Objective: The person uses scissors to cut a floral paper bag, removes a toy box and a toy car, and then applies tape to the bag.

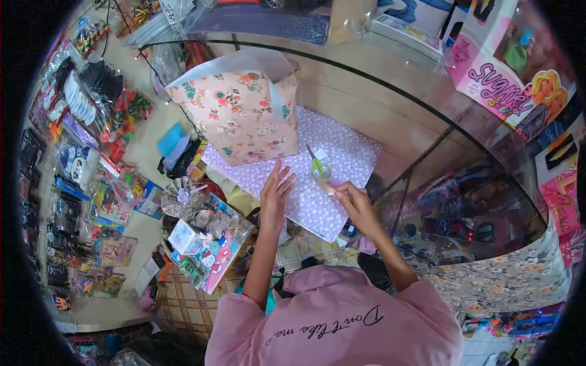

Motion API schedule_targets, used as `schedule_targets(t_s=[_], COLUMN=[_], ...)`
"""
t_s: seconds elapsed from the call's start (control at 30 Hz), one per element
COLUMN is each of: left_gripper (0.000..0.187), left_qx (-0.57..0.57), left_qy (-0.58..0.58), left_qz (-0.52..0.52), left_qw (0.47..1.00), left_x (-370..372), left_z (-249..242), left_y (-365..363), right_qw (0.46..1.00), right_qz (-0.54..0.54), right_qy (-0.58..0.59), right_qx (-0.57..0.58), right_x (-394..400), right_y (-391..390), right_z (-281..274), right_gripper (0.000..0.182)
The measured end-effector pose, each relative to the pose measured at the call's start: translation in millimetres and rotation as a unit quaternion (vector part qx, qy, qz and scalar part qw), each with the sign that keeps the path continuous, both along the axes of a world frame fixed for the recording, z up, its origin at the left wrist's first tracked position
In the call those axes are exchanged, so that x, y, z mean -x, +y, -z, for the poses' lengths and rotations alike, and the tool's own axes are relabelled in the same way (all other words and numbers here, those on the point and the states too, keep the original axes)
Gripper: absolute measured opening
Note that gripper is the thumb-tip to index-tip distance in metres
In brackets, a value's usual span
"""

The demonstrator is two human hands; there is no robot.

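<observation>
My left hand [276, 190] is open, fingers stretched toward the lower edge of a pink floral paper bundle [244, 116]. That bundle stands up with a white inside showing at its top. Between finger and thumb, my right hand [357, 206] pinches a small pale strip [326, 186]; its exact kind is too small to make out. Just beyond the strip, green-handled scissors [318, 167] lie with their blades pointing away from me. Under the scissors and the bundle spreads a lavender sheet [351, 149] printed with white flowers.
A curved glass counter [464, 177] surrounds the right and far sides. On my left is a Hello Kitty box [213, 259], with packaged goods [101, 110] beyond it. A pink doll box [488, 79] stands at the far right. Tiled floor [183, 311] shows at lower left.
</observation>
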State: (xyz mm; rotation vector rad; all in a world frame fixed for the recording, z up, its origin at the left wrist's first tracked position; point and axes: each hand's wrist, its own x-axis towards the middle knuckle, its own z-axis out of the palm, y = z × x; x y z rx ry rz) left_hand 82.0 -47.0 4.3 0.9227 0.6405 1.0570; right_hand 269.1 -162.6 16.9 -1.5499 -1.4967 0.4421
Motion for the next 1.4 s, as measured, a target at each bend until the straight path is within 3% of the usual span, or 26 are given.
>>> schedule_targets(t_s=[0.13, 0.4, 0.73, 0.9, 1.03, 1.13, 1.23, 1.33, 1.4], left_gripper=[0.055, 0.057, 0.049, 0.047, 0.046, 0.047, 0.049, 0.047, 0.045], left_qx=[-0.006, -0.049, -0.014, -0.027, -0.133, -0.162, -0.141, -0.133, -0.129], left_qy=[-0.008, 0.018, 0.023, 0.076, 0.097, 0.117, 0.123, 0.124, 0.124], left_qz=[0.000, 0.022, 0.068, 0.055, 0.037, 0.043, 0.053, 0.066, 0.067], left_qw=[1.000, 0.998, 0.997, 0.995, 0.986, 0.979, 0.981, 0.981, 0.982], left_x=[2, 4, 3, 0, -7, -11, -13, -12, -14], left_z=[-6, -14, -17, -28, -16, -5, -2, -8, -13], left_y=[-2, -4, -1, 2, 11, 20, 25, 26, 26], right_qw=[0.976, 0.955, 0.937, 0.936, 0.938, 0.963, 0.979, 0.998, 0.991], right_qz=[-0.071, -0.083, -0.126, -0.202, -0.221, -0.237, -0.149, 0.001, 0.039], right_qy=[0.206, 0.284, 0.327, 0.286, 0.262, 0.116, 0.107, -0.056, -0.129], right_qx=[0.021, 0.031, 0.005, 0.010, 0.053, 0.053, 0.091, -0.020, 0.008], right_x=[10, 14, 18, 9, -1, -14, -24, -21, -16], right_y=[-5, -15, -12, -3, 7, 14, 33, 70, 92], right_z=[6, 8, 20, 30, 45, 42, 28, 39, 42], right_gripper=[0.017, 0.016, 0.019, 0.018, 0.019, 0.021, 0.018, 0.021, 0.026])
